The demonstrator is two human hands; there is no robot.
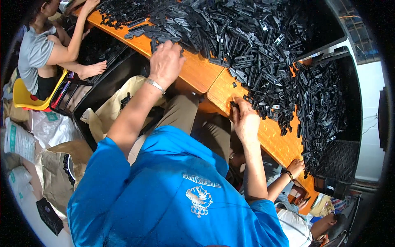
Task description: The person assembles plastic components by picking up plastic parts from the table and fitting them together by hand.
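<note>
My left hand [167, 61], with a silver bracelet at the wrist, is over the near edge of the orange table [201, 72]. Its fingers are curled down by the pile of black plastic parts [247, 41]; what they grip is mostly hidden. Farther right, my right hand [247, 121] is closed at the table's edge. A small black plastic part [234, 104] shows between its thumb and forefinger. Long clip-like pieces lie heaped just beyond my left hand, and smaller ones are scattered beside my right fingers.
A black crate [339, 158] at the right holds more parts. Below the table at left is a black bin [119, 68] with brown paper [123, 92]. One person sits on a yellow chair [39, 96] at far left; another person's hand [295, 168] touches the pile at lower right.
</note>
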